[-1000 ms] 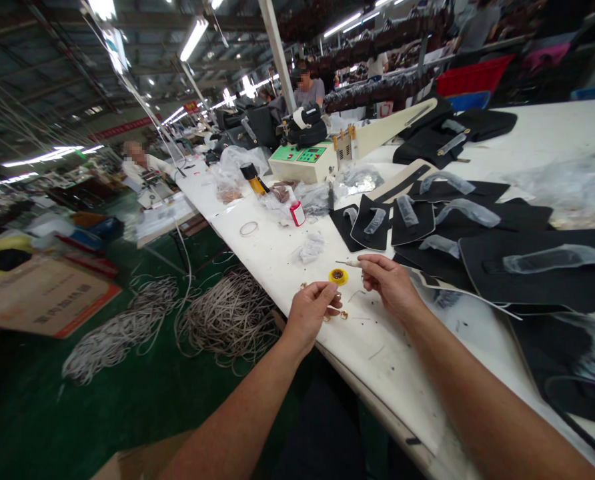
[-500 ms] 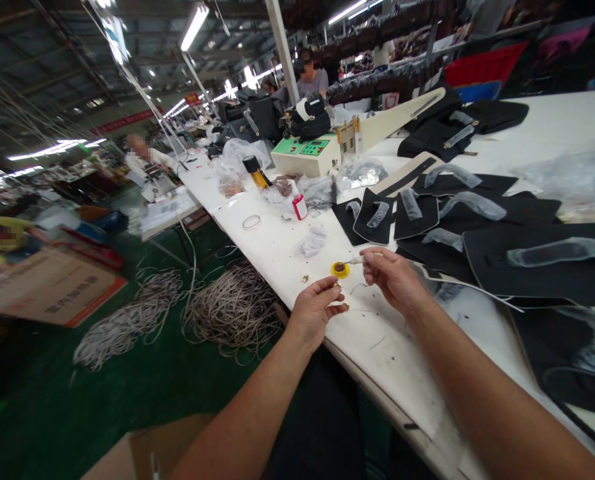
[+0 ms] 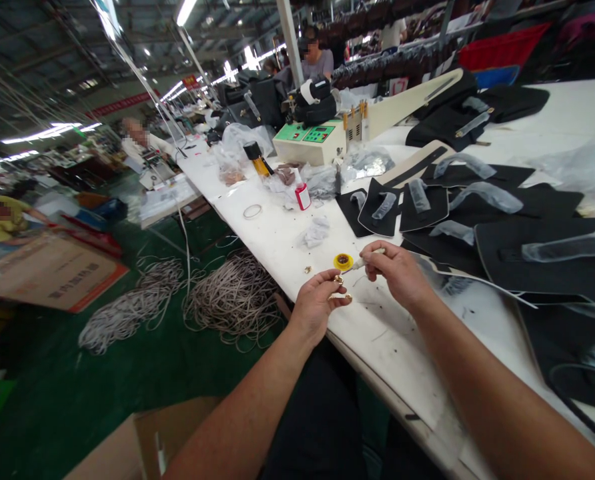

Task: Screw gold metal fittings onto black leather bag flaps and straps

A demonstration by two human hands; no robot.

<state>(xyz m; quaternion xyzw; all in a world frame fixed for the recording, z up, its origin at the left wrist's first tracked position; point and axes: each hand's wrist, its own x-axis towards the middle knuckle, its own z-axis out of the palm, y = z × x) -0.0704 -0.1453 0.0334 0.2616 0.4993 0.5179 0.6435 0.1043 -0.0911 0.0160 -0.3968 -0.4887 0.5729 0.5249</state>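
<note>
My left hand (image 3: 316, 301) pinches a small gold-coloured metal fitting (image 3: 338, 280) between thumb and finger. A second gold piece (image 3: 348, 297) shows by its lower fingertips. In the fingers of my right hand (image 3: 396, 268) is a thin tool with a pale handle (image 3: 358, 265); its narrow tip points left and meets or nearly meets the upper fitting. Whether they touch I cannot tell. Just behind the two hands, a small round yellow dish (image 3: 343, 261) with dark contents sits on the white table (image 3: 272, 247). Another small gold piece (image 3: 307, 270) lies left of the dish.
Black panels with plastic-wrapped handles (image 3: 542, 257) cover the table's right side. A red-and-white bottle (image 3: 302, 192), a yellow-and-black container (image 3: 257, 159) and a cream machine (image 3: 307, 143) stand farther back. Coiled cord (image 3: 232, 300) and an open carton (image 3: 142, 440) are below left. Other people work in the distance.
My right hand has brought the tool's tip from the yellow dish to the gold fitting in my left hand. The view has shifted slightly.
</note>
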